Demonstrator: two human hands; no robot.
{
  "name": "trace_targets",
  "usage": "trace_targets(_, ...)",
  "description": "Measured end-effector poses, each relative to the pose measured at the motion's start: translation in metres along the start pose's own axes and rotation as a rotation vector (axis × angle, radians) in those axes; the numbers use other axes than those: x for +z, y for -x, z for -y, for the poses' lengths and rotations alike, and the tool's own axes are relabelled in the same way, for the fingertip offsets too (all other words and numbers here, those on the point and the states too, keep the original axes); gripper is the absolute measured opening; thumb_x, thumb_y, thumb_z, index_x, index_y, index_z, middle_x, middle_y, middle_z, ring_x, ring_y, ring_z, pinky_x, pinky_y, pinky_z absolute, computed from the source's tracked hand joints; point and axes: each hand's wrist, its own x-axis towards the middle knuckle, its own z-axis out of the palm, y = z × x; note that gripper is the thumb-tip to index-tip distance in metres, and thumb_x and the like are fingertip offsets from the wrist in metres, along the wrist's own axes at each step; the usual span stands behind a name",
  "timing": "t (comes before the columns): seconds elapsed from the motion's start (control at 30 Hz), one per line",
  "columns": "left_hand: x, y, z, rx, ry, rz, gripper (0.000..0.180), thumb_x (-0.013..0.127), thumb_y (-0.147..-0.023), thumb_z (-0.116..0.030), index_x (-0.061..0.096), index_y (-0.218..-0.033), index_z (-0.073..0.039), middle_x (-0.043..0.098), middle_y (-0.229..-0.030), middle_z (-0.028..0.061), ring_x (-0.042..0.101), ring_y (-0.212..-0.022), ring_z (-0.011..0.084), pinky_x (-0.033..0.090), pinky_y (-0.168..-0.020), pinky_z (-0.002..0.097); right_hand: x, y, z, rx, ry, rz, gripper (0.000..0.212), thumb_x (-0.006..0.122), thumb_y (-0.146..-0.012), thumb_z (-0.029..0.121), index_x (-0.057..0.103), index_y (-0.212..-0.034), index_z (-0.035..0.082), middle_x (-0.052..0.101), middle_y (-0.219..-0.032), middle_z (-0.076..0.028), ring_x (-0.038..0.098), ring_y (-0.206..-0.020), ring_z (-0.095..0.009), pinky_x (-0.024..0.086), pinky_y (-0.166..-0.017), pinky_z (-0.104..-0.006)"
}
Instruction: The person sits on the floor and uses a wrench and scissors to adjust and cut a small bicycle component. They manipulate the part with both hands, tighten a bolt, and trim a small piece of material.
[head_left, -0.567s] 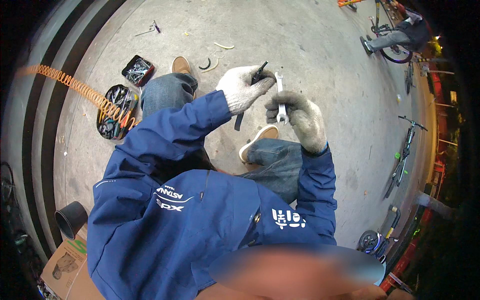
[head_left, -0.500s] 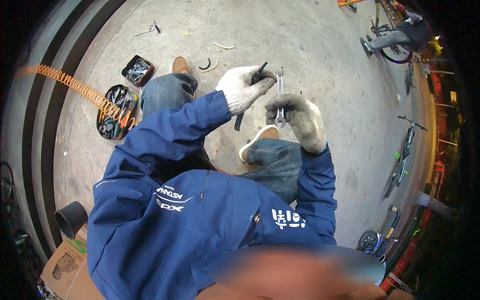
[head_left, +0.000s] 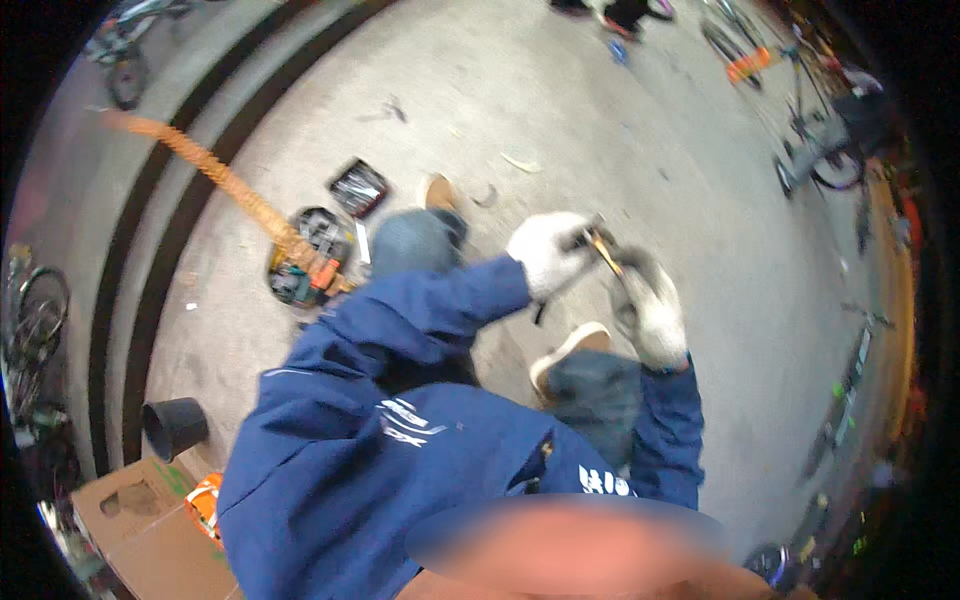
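My left hand, in a white knit glove, is closed around a slim black strap-like piece, whose tail hangs below the palm. What it belongs to is hidden in the fist. My right hand, in a greyed glove, is closed on a wrench, which slants up toward the left fingers and glints yellowish. The wrench's upper end meets or overlaps the left fingertips; blur hides whether they touch. Both hands are held out over the concrete floor, above my shoes.
At left stand a black tool tray and a smaller tray of metal parts. An orange coiled hose runs to the tools. A black bucket and cardboard box stand lower left. Bicycles and another person are to the right.
The right hand has brought the wrench up against the left hand, tilting it from upright to slanted. My view has swung, so the surroundings sit farther right and lower.
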Motion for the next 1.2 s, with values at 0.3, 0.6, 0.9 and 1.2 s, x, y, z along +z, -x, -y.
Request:
trace_targets(0.3, 0.000, -0.008, -0.003, 0.081, -0.397, -0.036, 0.019, 0.077, -0.086, -0.020, 0.072, -0.102, -0.012, 0.070, -0.091, 0.0114, 0.066, -0.090, 0.0356, 0.054, -0.078, 0.0461, 0.017, 0.001, -0.008, 0.091, -0.287, -0.017, 0.037, 0.054, -0.107, 0.019, 0.051, -0.141, 0.004, 0.048, -0.072, 0.004, 0.037, -0.050, -0.002, 0.029, -0.042, -0.0214)
trace_targets(0.6, 0.004, -0.006, 0.005, -0.022, -0.417, 0.147, 0.021, 0.075, -0.088, -0.024, 0.072, -0.103, -0.011, 0.069, -0.092, 0.0139, 0.066, -0.094, 0.0379, 0.054, -0.079, 0.0487, 0.008, -0.004, -0.016, 0.115, -0.090, -0.055, 0.032, 0.059, -0.106, 0.021, 0.062, -0.133, 0.003, 0.044, -0.066, 0.009, 0.038, -0.051, -0.003, 0.028, -0.044, -0.0219)
trace_targets(0.9, 0.007, -0.002, 0.011, 0.025, -0.300, 0.106, 0.023, 0.071, -0.086, -0.014, 0.074, -0.109, -0.012, 0.069, -0.100, 0.0157, 0.067, -0.095, 0.0369, 0.056, -0.081, 0.0457, 0.006, 0.001, -0.013, 0.074, 0.011, 0.008, 0.030, 0.062, -0.105, 0.023, 0.069, -0.124, 0.001, 0.047, -0.064, 0.007, 0.042, -0.051, -0.004, 0.032, -0.045, -0.0238)
trace_targets(1.2, 0.012, -0.001, 0.017, -0.044, -0.398, 0.149, 0.022, 0.067, -0.087, -0.012, 0.074, -0.108, -0.012, 0.069, -0.100, 0.0156, 0.068, -0.095, 0.0368, 0.056, -0.081, 0.0456, 0.007, -0.001, -0.013, 0.062, 0.106, 0.007, 0.028, 0.061, -0.106, 0.023, 0.071, -0.122, 0.001, 0.049, -0.066, 0.007, 0.043, -0.054, -0.004, 0.034, -0.048, -0.0239)
